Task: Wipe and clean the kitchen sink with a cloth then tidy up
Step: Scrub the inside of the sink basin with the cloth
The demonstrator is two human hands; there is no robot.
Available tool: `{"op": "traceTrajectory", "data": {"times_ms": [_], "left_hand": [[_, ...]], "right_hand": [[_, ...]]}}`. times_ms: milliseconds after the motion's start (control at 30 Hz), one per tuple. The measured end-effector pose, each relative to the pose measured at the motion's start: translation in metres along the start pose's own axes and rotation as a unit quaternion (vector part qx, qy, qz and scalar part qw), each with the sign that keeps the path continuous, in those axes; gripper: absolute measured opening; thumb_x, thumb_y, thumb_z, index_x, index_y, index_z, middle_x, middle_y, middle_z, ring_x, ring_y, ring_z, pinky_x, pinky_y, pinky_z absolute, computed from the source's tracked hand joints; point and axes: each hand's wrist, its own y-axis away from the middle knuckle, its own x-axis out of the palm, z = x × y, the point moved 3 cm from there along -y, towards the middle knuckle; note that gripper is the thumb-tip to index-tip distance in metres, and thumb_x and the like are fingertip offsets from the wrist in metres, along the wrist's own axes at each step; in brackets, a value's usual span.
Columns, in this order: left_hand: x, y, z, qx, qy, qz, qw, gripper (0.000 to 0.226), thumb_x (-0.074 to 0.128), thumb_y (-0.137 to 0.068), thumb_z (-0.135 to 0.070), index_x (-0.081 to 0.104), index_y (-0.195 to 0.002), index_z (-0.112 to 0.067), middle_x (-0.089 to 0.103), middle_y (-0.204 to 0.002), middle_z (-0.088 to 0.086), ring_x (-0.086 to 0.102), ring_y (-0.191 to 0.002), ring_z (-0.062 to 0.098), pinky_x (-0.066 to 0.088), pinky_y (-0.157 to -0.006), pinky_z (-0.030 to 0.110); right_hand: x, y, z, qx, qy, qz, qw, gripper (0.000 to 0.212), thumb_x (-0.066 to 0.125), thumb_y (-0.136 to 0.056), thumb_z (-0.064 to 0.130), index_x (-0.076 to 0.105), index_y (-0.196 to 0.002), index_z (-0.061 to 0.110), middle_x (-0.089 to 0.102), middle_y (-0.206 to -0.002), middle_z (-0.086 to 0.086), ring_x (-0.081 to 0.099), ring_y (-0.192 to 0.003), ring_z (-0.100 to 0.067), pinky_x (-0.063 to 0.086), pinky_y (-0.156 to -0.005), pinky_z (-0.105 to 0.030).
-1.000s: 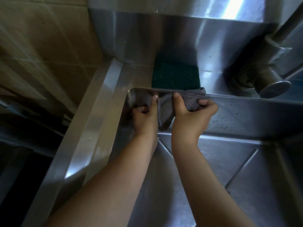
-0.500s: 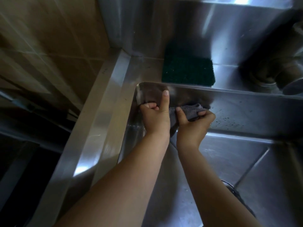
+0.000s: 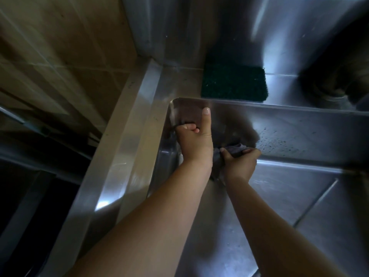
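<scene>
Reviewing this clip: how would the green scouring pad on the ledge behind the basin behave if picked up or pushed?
The scouring pad looks thin and fibrous, so it is probably light and bends somewhat rather than staying rigid. Lying flat on the steel ledge, it should slide, not roll or tip. Its coarse surface likely grips fingers well.

A: What's at the upper left?
B: A tan tiled wall (image 3: 60, 47), dim, with pale grout lines running slantwise.
A: And along the top?
B: A steel backsplash (image 3: 199, 27), with a bright streak of light (image 3: 257, 23) right of centre.
A: Lower left?
B: The steel counter edge (image 3: 123, 136) runs diagonally and catches a glint (image 3: 103, 204); beyond it lies a gap (image 3: 36, 196) too dark to make out.
</scene>
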Motion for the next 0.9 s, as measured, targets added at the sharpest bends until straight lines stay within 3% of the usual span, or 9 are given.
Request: {"op": "traceTrajectory", "data": {"times_ms": [100, 200, 300, 400, 500, 567, 633, 700, 900], "left_hand": [[0.001, -0.001, -0.001, 0.005, -0.016, -0.005, 1.000, 0.045, 0.061, -0.083, -0.046, 0.049, -0.097, -0.004, 0.060, -0.106, 0.013, 0.051, -0.086, 0.019, 0.035, -0.072, 0.022], [0.000, -0.004, 0.000, 0.026, -0.044, -0.010, 0.999, 0.051, 0.059, -0.082, -0.050, 0.053, -0.097, -0.002, 0.062, -0.104, 0.012, 0.054, -0.085, 0.020, 0.035, -0.069, 0.021], [-0.001, -0.007, 0.001, 0.042, -0.058, -0.007, 0.997, 0.052, 0.058, -0.082, -0.053, 0.054, -0.097, -0.003, 0.062, -0.099, 0.010, 0.052, -0.079, 0.016, 0.034, -0.065, 0.020], [-0.003, -0.007, 0.004, 0.053, -0.078, 0.013, 0.995, 0.046, 0.058, -0.081, -0.053, 0.049, -0.089, -0.009, 0.056, -0.084, 0.001, 0.048, -0.070, 0.012, 0.032, -0.059, 0.021], [-0.001, -0.001, 0.006, 0.069, -0.101, 0.050, 0.991, 0.039, 0.058, -0.083, -0.049, 0.048, -0.078, -0.011, 0.048, -0.067, -0.003, 0.045, -0.059, 0.005, 0.032, -0.050, 0.015], [0.002, 0.004, 0.004, 0.089, -0.112, 0.071, 0.987, 0.038, 0.060, -0.083, -0.044, 0.046, -0.068, -0.013, 0.047, -0.062, -0.002, 0.044, -0.053, 0.002, 0.034, -0.044, 0.010], [0.005, 0.008, 0.003, 0.104, -0.125, 0.084, 0.983, 0.039, 0.060, -0.084, -0.043, 0.049, -0.069, -0.009, 0.049, -0.063, 0.001, 0.046, -0.057, 0.010, 0.035, -0.046, 0.012], [0.009, 0.011, 0.000, 0.114, -0.129, 0.100, 0.980, 0.043, 0.059, -0.085, -0.043, 0.046, -0.066, -0.006, 0.045, -0.060, 0.003, 0.041, -0.055, 0.014, 0.032, -0.054, 0.025], [0.025, 0.020, -0.004, 0.093, -0.107, 0.097, 0.985, 0.036, 0.059, -0.085, -0.043, 0.052, -0.078, -0.009, 0.057, -0.079, 0.006, 0.052, -0.067, 0.014, 0.033, -0.052, 0.015]], "right_hand": [[-0.006, -0.003, 0.002, 0.014, 0.014, 0.015, 1.000, 0.049, 0.080, -0.069, 0.020, 0.035, -0.088, 0.013, 0.052, -0.092, -0.006, 0.046, -0.081, -0.019, 0.033, -0.070, -0.023], [-0.017, -0.002, 0.009, 0.003, -0.007, 0.009, 1.000, 0.049, 0.080, -0.070, 0.022, 0.034, -0.088, 0.013, 0.048, -0.084, 0.000, 0.046, -0.078, -0.020, 0.026, -0.060, -0.015], [-0.034, 0.001, 0.024, -0.033, -0.031, 0.004, 0.999, 0.050, 0.079, -0.070, 0.024, 0.034, -0.089, 0.014, 0.048, -0.076, 0.006, 0.048, -0.071, -0.018, 0.027, -0.057, -0.016], [-0.048, 0.008, 0.041, -0.056, -0.069, 0.014, 0.996, 0.048, 0.079, -0.071, 0.024, 0.035, -0.087, 0.018, 0.051, -0.074, 0.010, 0.052, -0.063, 0.000, 0.035, -0.059, -0.014], [-0.062, 0.014, 0.058, -0.082, -0.115, 0.010, 0.990, 0.047, 0.079, -0.071, 0.018, 0.034, -0.079, 0.028, 0.051, -0.075, 0.010, 0.054, -0.058, 0.013, 0.038, -0.053, -0.003], [-0.071, 0.017, 0.067, -0.091, -0.138, 0.008, 0.986, 0.046, 0.078, -0.072, 0.018, 0.034, -0.078, 0.030, 0.051, -0.077, 0.010, 0.055, -0.059, 0.014, 0.040, -0.053, -0.003], [-0.080, 0.018, 0.075, -0.092, -0.144, 0.002, 0.985, 0.045, 0.078, -0.073, 0.021, 0.034, -0.079, 0.031, 0.052, -0.079, 0.011, 0.056, -0.063, 0.007, 0.043, -0.057, -0.006], [-0.088, 0.018, 0.081, -0.094, -0.154, -0.005, 0.983, 0.045, 0.078, -0.072, 0.022, 0.034, -0.080, 0.031, 0.053, -0.080, 0.010, 0.056, -0.068, 0.001, 0.045, -0.064, -0.012], [-0.099, 0.016, 0.099, -0.109, -0.183, -0.011, 0.977, 0.045, 0.078, -0.071, 0.021, 0.035, -0.080, 0.031, 0.053, -0.082, 0.008, 0.056, -0.076, -0.004, 0.050, -0.079, -0.029]]}}
